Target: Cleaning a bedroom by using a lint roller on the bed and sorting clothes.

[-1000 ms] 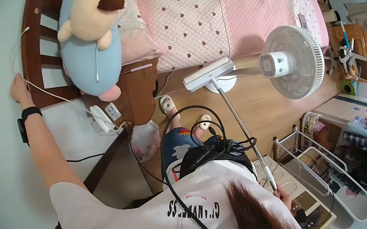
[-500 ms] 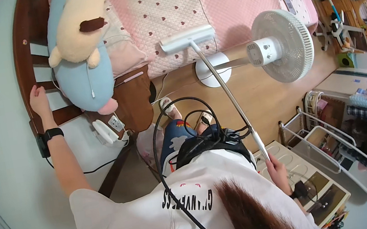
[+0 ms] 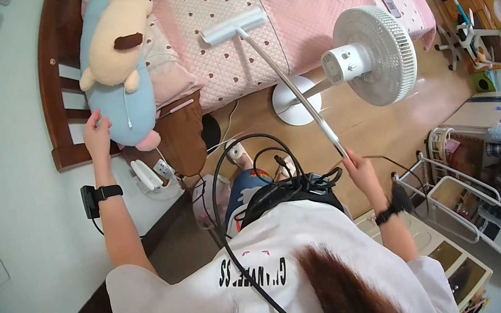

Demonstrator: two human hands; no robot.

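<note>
My right hand (image 3: 361, 174) is closed round the lower end of a long-handled lint roller (image 3: 296, 92). Its metal pole slants up and away to the left. The wide white head (image 3: 234, 25) is over the pink and white bedspread (image 3: 216, 72); whether it touches the cloth I cannot tell. My left hand (image 3: 97, 137) is raised in front of the headboard, beside a long blue plush pillow (image 3: 139, 102). Its fingers are loosely bent and apart, with nothing visible in them. A cream plush toy (image 3: 114, 36) lies on top of the pillow.
A white fan (image 3: 373, 56) stands on the floor right of the pole. The dark wooden headboard (image 3: 63, 88) runs along the left wall. Black cables (image 3: 218, 162) loop at my waist. A white rack (image 3: 472, 212) and a drawer unit (image 3: 443, 257) are at the right.
My left hand has come off the headboard's edge and moved right, toward the pillow. My right hand has risen forward, and the roller head has shifted up and left over the bed.
</note>
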